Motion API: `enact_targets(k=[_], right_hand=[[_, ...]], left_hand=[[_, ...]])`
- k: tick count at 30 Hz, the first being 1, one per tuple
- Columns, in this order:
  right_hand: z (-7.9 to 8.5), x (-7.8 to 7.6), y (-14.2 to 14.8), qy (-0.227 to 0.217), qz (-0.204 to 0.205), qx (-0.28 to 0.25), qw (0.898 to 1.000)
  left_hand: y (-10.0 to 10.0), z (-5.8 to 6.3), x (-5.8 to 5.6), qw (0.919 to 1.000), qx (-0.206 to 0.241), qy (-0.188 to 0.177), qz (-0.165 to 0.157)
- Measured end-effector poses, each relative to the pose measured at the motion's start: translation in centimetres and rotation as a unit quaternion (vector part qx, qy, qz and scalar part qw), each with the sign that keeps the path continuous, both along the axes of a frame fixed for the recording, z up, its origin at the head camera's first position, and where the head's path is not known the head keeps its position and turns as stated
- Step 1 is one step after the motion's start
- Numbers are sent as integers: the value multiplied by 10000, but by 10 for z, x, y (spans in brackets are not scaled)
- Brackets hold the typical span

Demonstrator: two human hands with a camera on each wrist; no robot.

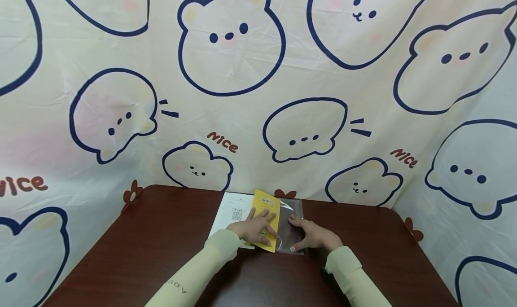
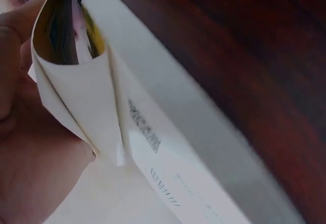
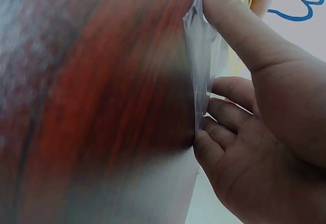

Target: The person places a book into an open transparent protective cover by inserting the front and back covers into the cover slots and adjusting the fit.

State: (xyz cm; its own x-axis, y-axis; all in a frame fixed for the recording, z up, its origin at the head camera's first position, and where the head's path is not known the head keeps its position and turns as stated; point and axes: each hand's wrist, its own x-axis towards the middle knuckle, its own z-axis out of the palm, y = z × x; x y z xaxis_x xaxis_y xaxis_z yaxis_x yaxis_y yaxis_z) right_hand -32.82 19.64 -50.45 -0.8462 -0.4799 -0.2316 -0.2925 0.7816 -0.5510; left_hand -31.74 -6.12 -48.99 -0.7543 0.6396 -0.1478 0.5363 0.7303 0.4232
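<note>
Dark brown table [image 1: 133,248] with white printed item [image 1: 229,210], clear plastic sleeve [image 1: 285,233]

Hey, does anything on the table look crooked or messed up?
Yes, a little. The yellow booklet slants differently from the flat white thing beside it, the clear bag looks crinkled along its edge, and some paper near the left hand bulges open instead of lying flat. I see no spills.

Two hands [image 1: 252,228] [image 1: 319,236]; probably two booklets [image 1: 225,217] [image 1: 264,203]; one bag [image 1: 287,233]; one table [image 1: 157,235]
</note>
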Motion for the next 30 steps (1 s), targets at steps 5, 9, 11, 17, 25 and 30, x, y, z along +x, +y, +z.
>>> enact_targets(k=[5, 9, 11, 17, 25, 30], right_hand=[[1, -1, -1, -40, -81, 0, 10000], [-2, -2, -1, -90, -133, -5, 9999], [-2, -1, -1, -97, -131, 1, 9999], [-2, 0, -1, -64, -87, 19, 9999], [-4, -1, 0, -30, 39, -47, 10000], [-5, 0, 0, -7, -13, -44, 10000]], left_hand=[[1, -2, -2, 10000, 35, 91, 18], [2, -3, -2, 9997, -75, 214, 36], [2, -4, -1, 9994, -142, 299, 42], [6, -6, 2, 9965, -521, 632, 154], [9, -11, -1, 9853, -1078, 1207, 543], [8, -13, -1, 9798, -1287, 1283, 840]])
